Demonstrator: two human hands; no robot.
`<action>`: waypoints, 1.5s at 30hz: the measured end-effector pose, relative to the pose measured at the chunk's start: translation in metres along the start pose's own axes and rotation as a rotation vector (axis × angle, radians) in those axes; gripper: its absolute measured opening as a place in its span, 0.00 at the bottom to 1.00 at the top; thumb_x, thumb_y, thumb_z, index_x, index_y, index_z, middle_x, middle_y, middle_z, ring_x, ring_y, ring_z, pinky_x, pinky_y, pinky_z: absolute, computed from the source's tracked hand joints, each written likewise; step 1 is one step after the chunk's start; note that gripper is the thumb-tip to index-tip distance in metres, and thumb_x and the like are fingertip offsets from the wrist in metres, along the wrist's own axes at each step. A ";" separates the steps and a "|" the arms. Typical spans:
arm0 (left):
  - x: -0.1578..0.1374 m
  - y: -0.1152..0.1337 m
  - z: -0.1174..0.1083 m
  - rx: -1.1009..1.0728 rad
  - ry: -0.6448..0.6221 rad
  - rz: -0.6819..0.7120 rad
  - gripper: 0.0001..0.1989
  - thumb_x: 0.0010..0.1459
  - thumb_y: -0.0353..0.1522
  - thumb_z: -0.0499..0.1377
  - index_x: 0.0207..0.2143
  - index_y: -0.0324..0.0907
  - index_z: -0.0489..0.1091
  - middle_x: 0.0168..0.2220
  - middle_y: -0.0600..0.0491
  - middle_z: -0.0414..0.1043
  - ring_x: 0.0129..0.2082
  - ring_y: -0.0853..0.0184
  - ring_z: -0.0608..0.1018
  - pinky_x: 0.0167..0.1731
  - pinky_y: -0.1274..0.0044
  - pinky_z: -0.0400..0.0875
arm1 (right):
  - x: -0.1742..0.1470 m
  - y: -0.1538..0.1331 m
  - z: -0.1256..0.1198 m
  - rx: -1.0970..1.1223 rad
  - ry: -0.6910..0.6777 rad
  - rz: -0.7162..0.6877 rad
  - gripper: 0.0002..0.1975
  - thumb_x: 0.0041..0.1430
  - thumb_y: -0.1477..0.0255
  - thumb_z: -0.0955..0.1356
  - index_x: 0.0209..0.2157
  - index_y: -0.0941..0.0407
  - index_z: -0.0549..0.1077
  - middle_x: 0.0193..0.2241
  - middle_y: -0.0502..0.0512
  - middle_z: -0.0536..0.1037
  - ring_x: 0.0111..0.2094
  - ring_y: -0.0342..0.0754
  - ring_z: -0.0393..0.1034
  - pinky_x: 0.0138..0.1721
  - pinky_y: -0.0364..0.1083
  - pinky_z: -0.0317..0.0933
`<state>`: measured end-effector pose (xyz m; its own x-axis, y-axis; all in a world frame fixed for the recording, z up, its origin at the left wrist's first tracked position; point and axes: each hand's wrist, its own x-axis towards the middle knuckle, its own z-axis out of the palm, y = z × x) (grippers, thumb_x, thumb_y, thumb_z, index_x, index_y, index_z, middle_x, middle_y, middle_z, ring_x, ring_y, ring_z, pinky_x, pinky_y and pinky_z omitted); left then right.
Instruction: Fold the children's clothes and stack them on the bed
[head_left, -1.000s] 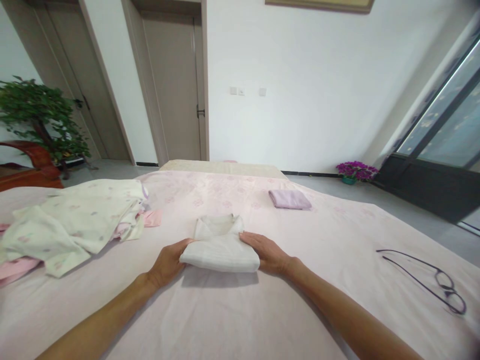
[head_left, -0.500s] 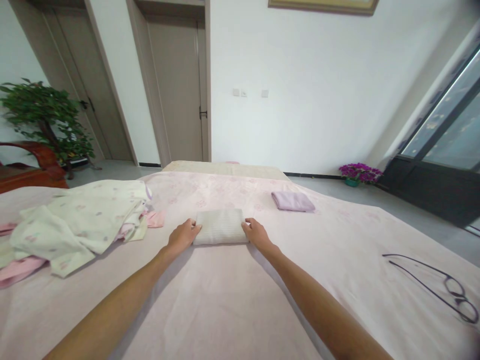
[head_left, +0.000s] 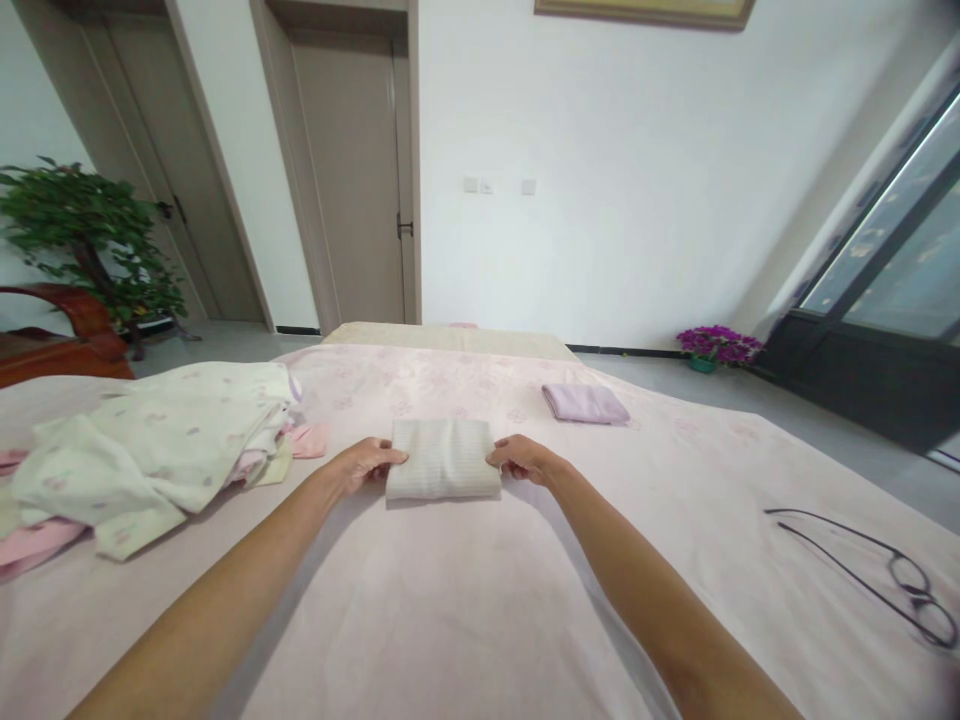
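Folded off-white garment (head_left: 444,462) on, or just above, the pink cloth (head_left: 427,610); our left hand (head_left: 369,462) and right hand (head_left: 525,459) pinch its side edges. Likely squaring the fold; next move calls for an even grip.

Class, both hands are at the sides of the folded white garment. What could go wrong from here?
The left hand and right hand hold only the side edges of the folded white garment, so its layers might slip apart if lifted. The eyeglasses lie unfolded on the pink sheet and could get knocked or pressed.
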<state>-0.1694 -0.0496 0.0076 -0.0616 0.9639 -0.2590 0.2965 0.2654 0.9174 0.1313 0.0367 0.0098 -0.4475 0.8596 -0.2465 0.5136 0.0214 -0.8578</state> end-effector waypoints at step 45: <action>-0.096 -0.032 0.079 0.319 0.354 0.785 0.13 0.65 0.34 0.53 0.51 0.45 0.66 0.48 0.47 0.71 0.50 0.60 0.72 0.53 0.66 0.65 | -0.083 -0.016 0.078 -0.973 0.133 -0.700 0.20 0.58 0.79 0.67 0.52 0.53 0.70 0.49 0.61 0.77 0.49 0.56 0.72 0.50 0.51 0.62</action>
<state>-0.0980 -0.1521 -0.0210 -0.0041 0.8289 0.5593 0.6225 -0.4356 0.6501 0.1032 -0.0749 0.0087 -0.8001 0.5526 0.2336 0.5520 0.8305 -0.0741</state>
